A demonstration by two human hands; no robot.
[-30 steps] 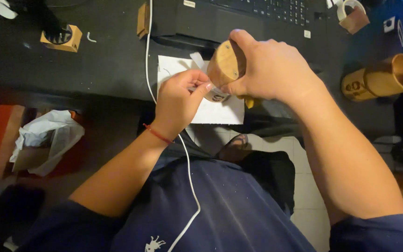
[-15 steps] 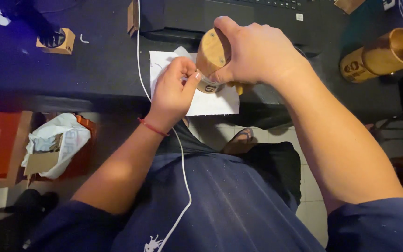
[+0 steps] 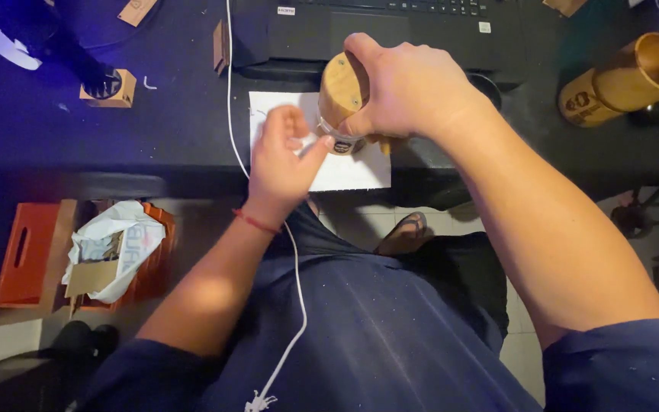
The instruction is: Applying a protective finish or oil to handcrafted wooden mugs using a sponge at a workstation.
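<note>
My right hand (image 3: 409,88) grips a small wooden cup (image 3: 342,90) lying on its side, held just above a white sheet of paper (image 3: 345,172) at the desk's near edge. My left hand (image 3: 282,156) is at the cup's lower rim, thumb tip touching a dark printed band (image 3: 342,145) there, the other fingers loosely curled. A red string bracelet (image 3: 255,222) circles my left wrist.
A black laptop (image 3: 390,23) sits behind the paper on the dark desk (image 3: 55,145). A second, taller wooden cup (image 3: 623,76) lies at the right. A white cable (image 3: 232,114) runs down over the desk edge. An orange crate (image 3: 28,252) with a plastic bag (image 3: 116,244) stands on the floor at the left.
My left hand has drawn back a little from the cup's rim and its fingers have loosened. The view has shifted slightly; the right hand keeps its hold.
</note>
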